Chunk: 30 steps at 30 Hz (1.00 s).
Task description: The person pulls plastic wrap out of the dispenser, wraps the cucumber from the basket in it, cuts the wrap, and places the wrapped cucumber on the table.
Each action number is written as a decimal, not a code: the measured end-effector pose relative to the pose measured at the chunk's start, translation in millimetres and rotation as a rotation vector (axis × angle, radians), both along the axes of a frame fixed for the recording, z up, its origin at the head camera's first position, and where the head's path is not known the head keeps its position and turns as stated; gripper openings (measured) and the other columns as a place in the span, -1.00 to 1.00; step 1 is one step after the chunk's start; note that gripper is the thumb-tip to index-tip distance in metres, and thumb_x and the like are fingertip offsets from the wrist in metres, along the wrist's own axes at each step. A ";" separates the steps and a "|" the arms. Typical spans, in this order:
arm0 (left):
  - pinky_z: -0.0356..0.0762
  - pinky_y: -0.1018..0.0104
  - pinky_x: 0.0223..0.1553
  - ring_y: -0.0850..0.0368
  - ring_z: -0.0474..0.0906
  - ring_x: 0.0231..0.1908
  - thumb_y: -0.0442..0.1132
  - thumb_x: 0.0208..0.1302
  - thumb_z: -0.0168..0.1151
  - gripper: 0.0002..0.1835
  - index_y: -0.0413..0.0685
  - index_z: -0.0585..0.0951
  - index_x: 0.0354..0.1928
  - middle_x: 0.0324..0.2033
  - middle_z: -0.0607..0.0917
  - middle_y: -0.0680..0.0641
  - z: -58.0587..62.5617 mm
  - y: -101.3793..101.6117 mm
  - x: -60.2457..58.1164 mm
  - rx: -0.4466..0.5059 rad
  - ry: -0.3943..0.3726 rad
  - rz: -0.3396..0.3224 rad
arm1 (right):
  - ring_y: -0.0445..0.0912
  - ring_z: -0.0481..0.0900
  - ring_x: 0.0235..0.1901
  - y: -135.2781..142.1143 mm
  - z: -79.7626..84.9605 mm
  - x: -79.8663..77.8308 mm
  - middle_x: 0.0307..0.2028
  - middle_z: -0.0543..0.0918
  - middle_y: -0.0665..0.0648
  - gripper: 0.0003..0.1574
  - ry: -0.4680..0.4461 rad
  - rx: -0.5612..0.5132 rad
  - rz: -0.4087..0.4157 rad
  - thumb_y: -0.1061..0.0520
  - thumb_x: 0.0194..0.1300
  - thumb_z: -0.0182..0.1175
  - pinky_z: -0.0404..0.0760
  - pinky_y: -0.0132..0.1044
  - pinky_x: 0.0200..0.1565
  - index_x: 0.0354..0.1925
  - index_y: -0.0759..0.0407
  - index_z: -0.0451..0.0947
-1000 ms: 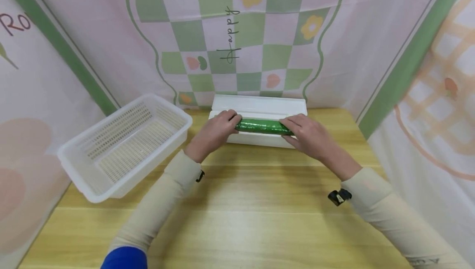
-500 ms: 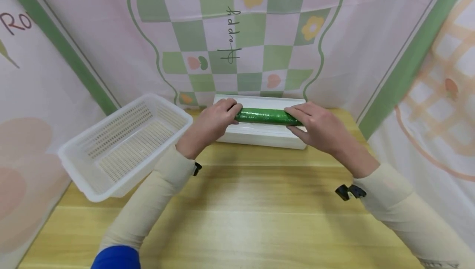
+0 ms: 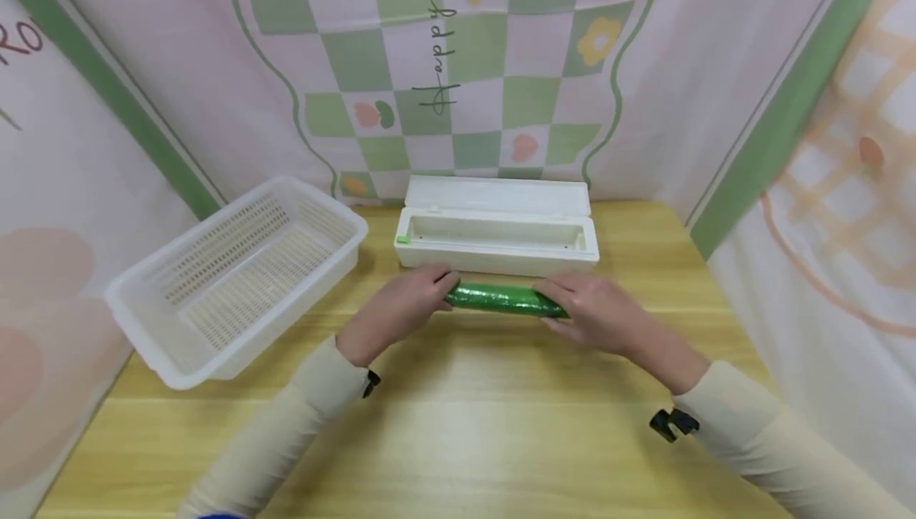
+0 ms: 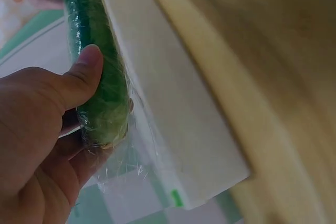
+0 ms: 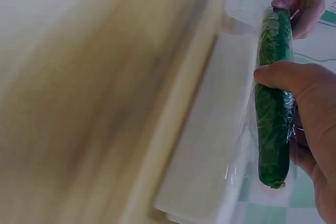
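Both left hand [image 3: 401,311] and right hand [image 3: 597,312] curl round the cucumber [image 3: 497,297], just before the box [image 3: 497,260], in the head view. Left wrist view: loose film [image 4: 118,169] past one end could snag. Right wrist view: slick-looking film could let it slip.

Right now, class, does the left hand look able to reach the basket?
Probably yes: nothing stands between the left hand and the basket, though that hand grips the cucumber.

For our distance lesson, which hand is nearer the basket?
Left. The left hand is right of the basket; the right hand is farther right along the cucumber.
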<state>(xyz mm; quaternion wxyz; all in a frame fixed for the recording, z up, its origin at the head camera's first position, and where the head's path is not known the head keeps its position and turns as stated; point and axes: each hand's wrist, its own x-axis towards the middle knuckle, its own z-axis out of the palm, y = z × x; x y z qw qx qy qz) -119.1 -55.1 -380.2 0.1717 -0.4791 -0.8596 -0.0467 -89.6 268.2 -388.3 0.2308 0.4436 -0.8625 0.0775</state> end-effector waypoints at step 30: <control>0.73 0.11 0.04 -0.08 0.62 0.04 -0.21 0.38 0.45 -0.61 -0.20 0.64 0.16 0.04 0.67 -0.16 -67.7 20.7 -26.3 -0.034 -0.145 0.217 | 0.16 0.68 0.03 -14.2 -51.7 -19.8 0.03 0.72 0.30 -0.34 -0.237 0.160 -0.318 -0.03 0.24 0.56 0.71 0.08 0.15 0.18 0.29 0.63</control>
